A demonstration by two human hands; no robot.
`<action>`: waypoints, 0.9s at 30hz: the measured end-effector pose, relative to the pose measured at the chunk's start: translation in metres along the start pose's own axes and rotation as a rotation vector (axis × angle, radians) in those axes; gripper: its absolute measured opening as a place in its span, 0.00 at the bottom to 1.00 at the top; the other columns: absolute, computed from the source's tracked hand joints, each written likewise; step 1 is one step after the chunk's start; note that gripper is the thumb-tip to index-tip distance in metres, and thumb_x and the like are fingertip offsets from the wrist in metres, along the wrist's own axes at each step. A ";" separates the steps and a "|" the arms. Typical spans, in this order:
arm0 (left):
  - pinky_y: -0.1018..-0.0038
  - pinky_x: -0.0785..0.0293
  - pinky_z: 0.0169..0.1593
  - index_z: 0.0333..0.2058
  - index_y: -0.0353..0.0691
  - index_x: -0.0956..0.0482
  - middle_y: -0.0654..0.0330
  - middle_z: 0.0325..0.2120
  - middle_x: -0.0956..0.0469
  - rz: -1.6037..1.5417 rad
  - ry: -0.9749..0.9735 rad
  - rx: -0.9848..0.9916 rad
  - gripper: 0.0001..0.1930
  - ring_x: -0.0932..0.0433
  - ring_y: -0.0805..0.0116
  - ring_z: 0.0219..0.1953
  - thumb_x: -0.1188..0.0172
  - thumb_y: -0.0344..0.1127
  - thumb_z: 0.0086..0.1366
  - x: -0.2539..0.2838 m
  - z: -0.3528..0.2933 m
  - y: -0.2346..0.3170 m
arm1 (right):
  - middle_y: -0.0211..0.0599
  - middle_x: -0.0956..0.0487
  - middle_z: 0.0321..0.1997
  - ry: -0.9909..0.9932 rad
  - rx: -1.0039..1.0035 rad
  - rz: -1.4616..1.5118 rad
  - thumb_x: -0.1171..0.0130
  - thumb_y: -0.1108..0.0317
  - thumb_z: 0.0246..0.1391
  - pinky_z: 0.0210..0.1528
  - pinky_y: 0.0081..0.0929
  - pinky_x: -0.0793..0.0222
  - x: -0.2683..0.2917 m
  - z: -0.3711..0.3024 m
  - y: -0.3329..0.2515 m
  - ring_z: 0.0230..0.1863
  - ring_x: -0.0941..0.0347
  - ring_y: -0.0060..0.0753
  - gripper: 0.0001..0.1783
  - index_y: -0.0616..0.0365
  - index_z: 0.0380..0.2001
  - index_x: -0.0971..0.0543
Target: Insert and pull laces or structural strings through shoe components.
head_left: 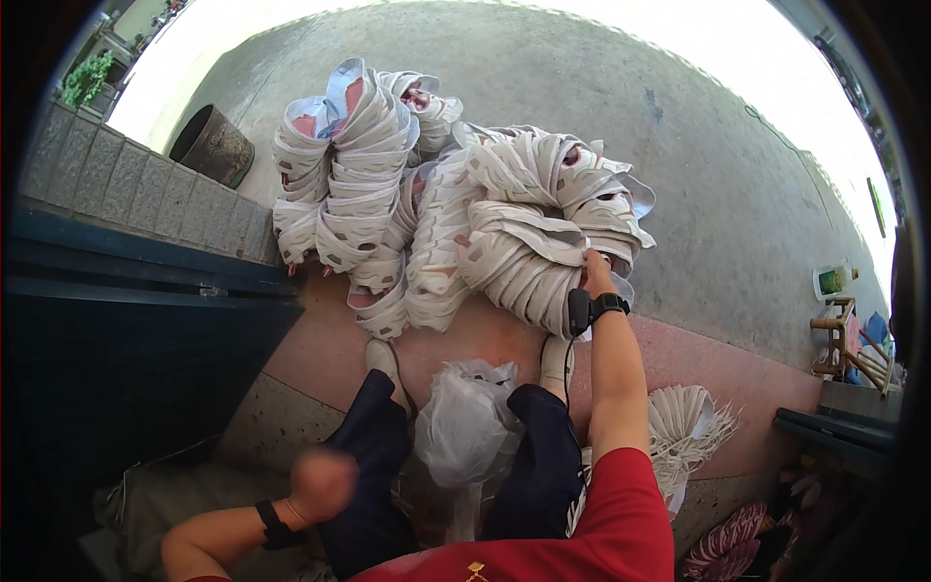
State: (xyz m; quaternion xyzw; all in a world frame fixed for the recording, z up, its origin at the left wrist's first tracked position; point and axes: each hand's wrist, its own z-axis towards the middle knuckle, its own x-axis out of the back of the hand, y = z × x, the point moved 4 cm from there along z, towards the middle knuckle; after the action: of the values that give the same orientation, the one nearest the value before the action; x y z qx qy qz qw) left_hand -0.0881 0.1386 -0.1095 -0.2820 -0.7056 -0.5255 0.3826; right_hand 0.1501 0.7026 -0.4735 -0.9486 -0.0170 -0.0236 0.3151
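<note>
R hand (593, 270) reaches into shoe-upper stacks (524, 233) — L hand (323, 482) blurred, near knee.

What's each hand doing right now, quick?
Left hand: blurred, looks fisted, nothing seen in it.
Right hand: reaching into the pile of shoe pieces; its grip is hidden.

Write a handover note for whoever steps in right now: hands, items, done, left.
Right hand: stretched forward, touching the near edge of the pile of white shoe uppers on the ground; grip hidden, cannot tell if it holds one.
Left hand: drawn back by the left knee, blurred, seems closed in a fist, nothing visible in it.
White plastic bag sits between the feet; a smaller stack of pale pieces lies to the right.
Done: cannot tell. Left: the big pile stands in front, largely bundled.
</note>
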 end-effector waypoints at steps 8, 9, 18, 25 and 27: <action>0.62 0.29 0.33 0.31 0.41 0.19 0.58 0.22 0.24 0.048 0.009 0.018 0.06 0.23 0.55 0.26 0.39 0.25 0.54 0.000 -0.003 0.009 | 0.46 0.20 0.44 -0.248 0.082 0.190 0.36 0.63 0.46 0.47 0.39 0.27 -0.037 -0.048 -0.012 0.42 0.23 0.42 0.25 0.68 0.46 0.21; 0.62 0.29 0.34 0.31 0.41 0.19 0.58 0.22 0.24 0.040 0.010 0.011 0.05 0.23 0.55 0.27 0.39 0.25 0.55 0.000 -0.003 0.008 | 0.45 0.20 0.42 -0.134 0.215 0.070 0.36 0.65 0.45 0.47 0.38 0.27 -0.027 -0.054 -0.021 0.41 0.23 0.40 0.21 0.67 0.43 0.20; 0.59 0.25 0.37 0.32 0.40 0.18 0.55 0.26 0.20 0.008 0.115 0.047 0.04 0.20 0.52 0.30 0.39 0.27 0.57 0.013 -0.034 -0.004 | 0.21 0.28 0.24 -0.278 0.966 -0.441 0.38 0.71 0.47 0.30 0.21 0.40 -0.077 -0.324 -0.174 0.25 0.37 0.16 0.04 0.59 0.24 0.23; 0.60 0.24 0.44 0.45 0.39 0.21 0.55 0.31 0.20 -0.194 0.026 0.125 0.13 0.19 0.53 0.34 0.41 0.27 0.60 0.013 -0.022 -0.004 | 0.18 0.29 0.22 -0.649 0.743 -0.599 0.37 0.64 0.58 0.24 0.17 0.44 -0.069 -0.480 -0.211 0.22 0.39 0.10 0.12 0.58 0.24 0.22; 0.61 0.24 0.46 0.54 0.38 0.26 0.52 0.37 0.20 -0.349 0.080 0.052 0.21 0.19 0.53 0.37 0.42 0.26 0.62 0.018 0.013 -0.006 | 0.16 0.30 0.21 -0.755 0.750 -0.731 0.37 0.62 0.59 0.22 0.16 0.47 -0.094 -0.497 -0.200 0.21 0.41 0.09 0.14 0.57 0.23 0.23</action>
State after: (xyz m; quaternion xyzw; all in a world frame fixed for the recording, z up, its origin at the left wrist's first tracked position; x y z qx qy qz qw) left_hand -0.1056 0.1489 -0.0991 -0.1241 -0.7414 -0.5765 0.3203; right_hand 0.0294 0.5637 0.0383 -0.6501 -0.4558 0.2137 0.5692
